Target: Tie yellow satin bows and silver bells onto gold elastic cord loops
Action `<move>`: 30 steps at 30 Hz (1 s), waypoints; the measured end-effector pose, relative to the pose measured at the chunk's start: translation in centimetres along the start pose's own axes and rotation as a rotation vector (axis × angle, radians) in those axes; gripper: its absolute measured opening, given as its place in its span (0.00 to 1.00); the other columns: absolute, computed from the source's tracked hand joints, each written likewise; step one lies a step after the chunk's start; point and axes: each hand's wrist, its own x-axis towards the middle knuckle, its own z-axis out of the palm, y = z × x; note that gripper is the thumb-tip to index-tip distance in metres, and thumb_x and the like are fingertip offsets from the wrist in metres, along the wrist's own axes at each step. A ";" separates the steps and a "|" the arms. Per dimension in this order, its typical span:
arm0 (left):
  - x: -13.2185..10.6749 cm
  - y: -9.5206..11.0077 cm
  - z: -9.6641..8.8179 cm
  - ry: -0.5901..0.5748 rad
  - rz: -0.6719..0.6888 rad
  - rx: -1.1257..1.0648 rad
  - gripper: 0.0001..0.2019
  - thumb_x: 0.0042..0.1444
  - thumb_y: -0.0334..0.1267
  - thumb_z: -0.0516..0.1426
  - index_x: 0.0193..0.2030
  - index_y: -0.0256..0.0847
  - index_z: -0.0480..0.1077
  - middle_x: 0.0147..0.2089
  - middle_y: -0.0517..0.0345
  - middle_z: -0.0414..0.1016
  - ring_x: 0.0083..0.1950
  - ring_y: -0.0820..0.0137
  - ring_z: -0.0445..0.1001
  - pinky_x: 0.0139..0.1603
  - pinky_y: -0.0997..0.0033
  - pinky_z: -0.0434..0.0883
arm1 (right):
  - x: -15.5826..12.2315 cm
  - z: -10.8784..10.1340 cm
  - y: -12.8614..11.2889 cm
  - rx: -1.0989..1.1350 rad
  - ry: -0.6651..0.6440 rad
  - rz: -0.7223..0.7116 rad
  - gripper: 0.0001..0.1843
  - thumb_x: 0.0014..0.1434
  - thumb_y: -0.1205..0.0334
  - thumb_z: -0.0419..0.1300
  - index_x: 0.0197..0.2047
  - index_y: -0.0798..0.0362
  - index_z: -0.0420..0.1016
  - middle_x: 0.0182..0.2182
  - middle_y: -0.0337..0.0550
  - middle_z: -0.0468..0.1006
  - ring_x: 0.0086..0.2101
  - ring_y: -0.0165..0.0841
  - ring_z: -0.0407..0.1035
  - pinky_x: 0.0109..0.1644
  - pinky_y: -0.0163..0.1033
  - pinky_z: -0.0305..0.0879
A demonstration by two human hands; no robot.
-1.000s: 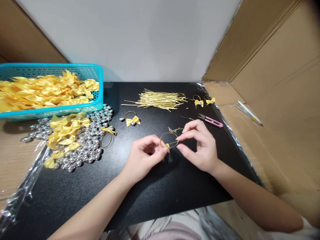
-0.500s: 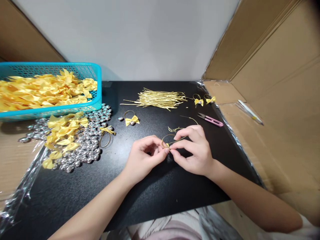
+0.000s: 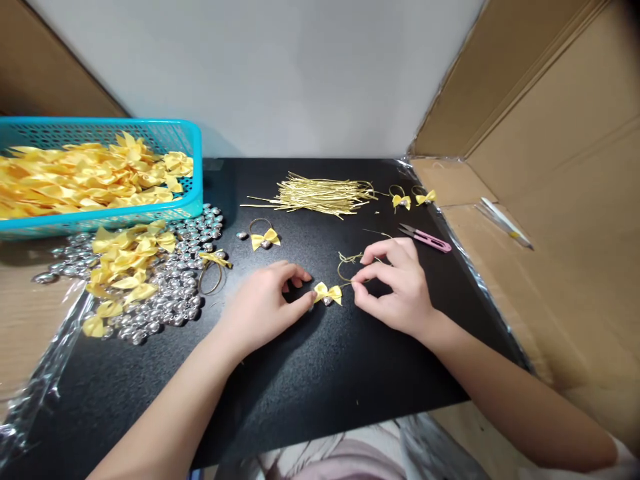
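Observation:
A small yellow ribbon bow [image 3: 328, 293] with a silver bead at its middle lies on the black table [image 3: 310, 373] between my hands. My left hand [image 3: 263, 303] rests beside it, fingertips touching the bow's left side, fingers curled. My right hand [image 3: 397, 287] pinches the thin gold cord [image 3: 350, 263] that runs from the bow into a loop. The cord loop sits just above my right fingertips.
A blue basket [image 3: 115, 217] of yellow bows stands at the back left, with loose bows and silver beads [image 3: 170, 293] in front. A bundle of gold cords [image 3: 320, 195], finished bows [image 3: 264, 238] and pink snips [image 3: 427, 239] lie behind. Cardboard walls [image 3: 550, 200] rise on the right.
My hands have lowered to the table and moved apart. The bow now lies flat between them, and the cord loop has shifted to my right hand's side.

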 end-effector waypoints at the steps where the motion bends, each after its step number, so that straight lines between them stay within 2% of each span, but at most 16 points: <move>1: 0.1 0.0 0.2 -0.008 0.000 0.010 0.14 0.54 0.46 0.59 0.42 0.40 0.76 0.37 0.54 0.77 0.35 0.65 0.73 0.35 0.65 0.68 | -0.1 0.2 0.1 -0.002 -0.015 -0.006 0.07 0.49 0.72 0.65 0.24 0.52 0.74 0.32 0.41 0.75 0.38 0.37 0.68 0.45 0.47 0.62; 9: 0.0 0.8 1.5 0.058 0.035 0.082 0.10 0.54 0.41 0.60 0.41 0.40 0.74 0.40 0.53 0.75 0.43 0.60 0.74 0.39 0.64 0.69 | -1.0 2.5 0.5 -0.076 -0.125 -0.164 0.07 0.53 0.70 0.63 0.25 0.53 0.73 0.32 0.39 0.77 0.38 0.34 0.66 0.46 0.45 0.58; 16: 0.0 0.4 1.8 0.050 0.088 0.048 0.07 0.56 0.40 0.60 0.40 0.41 0.74 0.40 0.53 0.75 0.43 0.61 0.74 0.41 0.64 0.68 | -1.3 2.4 0.8 -0.126 -0.153 -0.280 0.06 0.55 0.69 0.63 0.27 0.51 0.74 0.33 0.38 0.79 0.38 0.34 0.65 0.47 0.46 0.57; 18: 0.1 0.3 1.9 0.041 0.095 0.029 0.06 0.56 0.38 0.59 0.39 0.41 0.74 0.41 0.53 0.75 0.44 0.60 0.73 0.43 0.63 0.68 | -1.1 2.2 0.9 -0.106 -0.107 -0.264 0.06 0.54 0.69 0.64 0.27 0.51 0.74 0.32 0.37 0.78 0.37 0.34 0.66 0.46 0.46 0.58; 23: 0.1 0.3 1.8 0.010 0.095 0.020 0.05 0.57 0.36 0.59 0.39 0.40 0.74 0.42 0.52 0.75 0.45 0.60 0.72 0.46 0.60 0.68 | -0.5 1.2 1.0 -0.076 0.067 -0.102 0.07 0.50 0.71 0.65 0.26 0.49 0.75 0.30 0.39 0.75 0.35 0.35 0.67 0.42 0.45 0.63; 26: 0.0 0.3 1.9 0.007 0.100 0.024 0.04 0.58 0.36 0.58 0.38 0.40 0.74 0.42 0.52 0.75 0.46 0.59 0.72 0.48 0.59 0.68 | -0.5 1.1 0.8 -0.048 0.044 -0.111 0.06 0.50 0.70 0.66 0.26 0.49 0.75 0.30 0.40 0.74 0.35 0.35 0.67 0.42 0.45 0.63; 30: 0.0 0.5 1.8 0.018 0.115 0.006 0.05 0.57 0.36 0.57 0.39 0.40 0.73 0.42 0.51 0.75 0.45 0.60 0.73 0.47 0.60 0.68 | -1.0 1.6 0.4 -0.021 -0.090 -0.148 0.06 0.51 0.68 0.64 0.25 0.50 0.75 0.30 0.39 0.73 0.35 0.34 0.65 0.43 0.45 0.62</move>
